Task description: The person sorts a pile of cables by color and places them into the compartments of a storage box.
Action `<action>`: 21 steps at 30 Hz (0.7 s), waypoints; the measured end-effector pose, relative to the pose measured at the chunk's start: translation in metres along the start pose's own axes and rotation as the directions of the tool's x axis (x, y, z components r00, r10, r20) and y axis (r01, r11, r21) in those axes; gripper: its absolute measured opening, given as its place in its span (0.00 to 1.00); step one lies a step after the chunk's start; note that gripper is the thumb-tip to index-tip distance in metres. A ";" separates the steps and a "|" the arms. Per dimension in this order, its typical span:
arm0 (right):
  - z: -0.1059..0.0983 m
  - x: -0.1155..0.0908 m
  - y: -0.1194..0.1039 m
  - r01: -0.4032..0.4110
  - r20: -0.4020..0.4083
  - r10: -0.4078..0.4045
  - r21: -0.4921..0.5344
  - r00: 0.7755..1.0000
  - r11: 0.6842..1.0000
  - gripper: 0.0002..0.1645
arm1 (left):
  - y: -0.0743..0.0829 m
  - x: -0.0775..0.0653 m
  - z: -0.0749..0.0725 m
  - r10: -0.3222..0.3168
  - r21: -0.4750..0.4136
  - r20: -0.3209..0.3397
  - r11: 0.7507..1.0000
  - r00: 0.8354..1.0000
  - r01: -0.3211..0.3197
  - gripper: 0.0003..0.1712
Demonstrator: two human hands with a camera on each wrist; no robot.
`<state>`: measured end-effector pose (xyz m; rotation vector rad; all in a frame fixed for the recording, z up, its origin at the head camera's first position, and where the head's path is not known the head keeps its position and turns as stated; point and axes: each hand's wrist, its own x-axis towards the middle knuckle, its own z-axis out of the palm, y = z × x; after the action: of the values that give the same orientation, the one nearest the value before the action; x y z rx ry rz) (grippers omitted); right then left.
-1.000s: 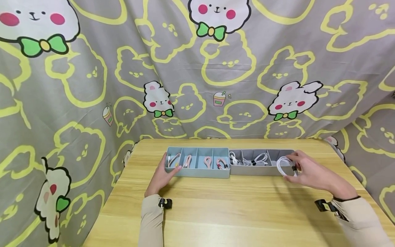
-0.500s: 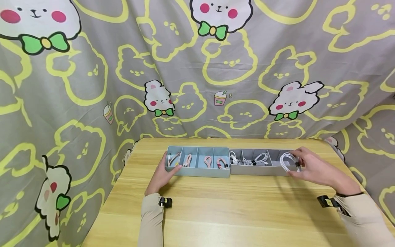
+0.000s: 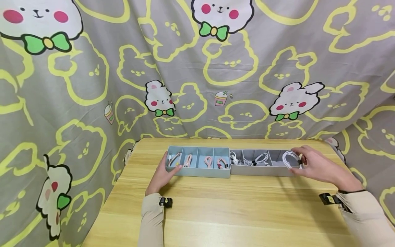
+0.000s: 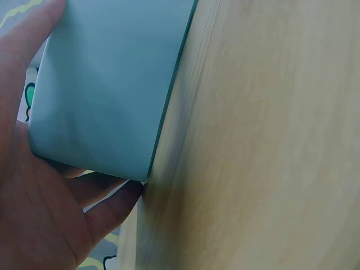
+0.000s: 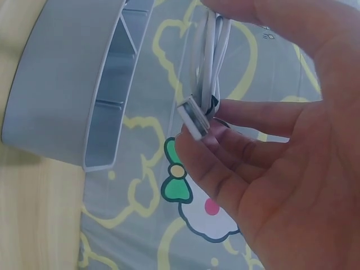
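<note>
My left hand (image 3: pixel 159 177) holds the left end of a light-blue divided organizer box (image 3: pixel 200 172), thumb along its front rim and fingers around the end wall. The left wrist view shows that box's plain outer wall (image 4: pixel 112 84) close up, down on the tabletop. Over the right end of a grey divided organizer box (image 3: pixel 262 171), my right hand (image 3: pixel 319 168) pinches a coiled white USB cable (image 3: pixel 283 159) between thumb and fingers. A black tie bundles the coil. In the right wrist view its metal USB plug (image 5: pixel 194 119) points down by the fingertips, beside the grey box's rim.
Pinkish coiled cables (image 3: pixel 208 161) lie in the blue box's compartments. White coiled cables (image 3: pixel 260 157) occupy the grey box's left and middle sections. Both boxes stand end to end on a wooden table (image 3: pixel 228 212). A patterned curtain (image 3: pixel 191 68) hangs behind and at the sides.
My right hand has moved a little to the right and up with the coiled cable, which now overlaps the grey box's right compartment. The left hand stays on the blue box.
</note>
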<state>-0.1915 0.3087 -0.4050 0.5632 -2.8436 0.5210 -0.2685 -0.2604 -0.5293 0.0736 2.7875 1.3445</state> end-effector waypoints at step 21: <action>-0.006 0.007 0.011 -0.031 0.029 0.031 -0.008 0.999 1.000 0.42 | -0.004 0.000 0.001 0.008 0.002 -0.007 1.000 1.000 -0.008 0.68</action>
<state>-0.2016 0.3177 -0.4011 0.5310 -2.8848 0.5118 -0.2689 -0.2622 -0.5335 0.0805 2.7976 1.3466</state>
